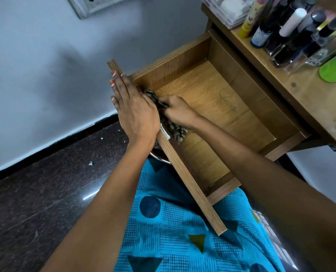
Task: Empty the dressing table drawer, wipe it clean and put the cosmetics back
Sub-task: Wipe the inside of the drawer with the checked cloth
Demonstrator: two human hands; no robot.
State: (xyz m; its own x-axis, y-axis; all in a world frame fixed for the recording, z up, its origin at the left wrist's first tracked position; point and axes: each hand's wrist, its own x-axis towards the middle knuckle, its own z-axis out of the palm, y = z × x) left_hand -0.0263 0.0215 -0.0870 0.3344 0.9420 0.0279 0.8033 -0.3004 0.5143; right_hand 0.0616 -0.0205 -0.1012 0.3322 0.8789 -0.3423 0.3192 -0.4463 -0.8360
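Observation:
The wooden drawer [218,99] stands pulled out of the dressing table, its floor bare. My left hand [132,107] rests flat with straight fingers on the drawer's front panel [184,179]. Inside the drawer, against the front panel, my right hand [178,111] grips a dark patterned cloth [178,132], which bunches out below the hand. The cosmetics [292,30], several bottles and tubes, stand on the dressing table top [310,91] at the upper right.
A green lid-like object [335,68] lies on the table top beside the bottles. A clear plastic box [228,8] sits at the table's back. A grey wall with a socket [96,4] is at left, above dark stone floor [45,193]. My blue patterned clothing [173,232] is under the drawer front.

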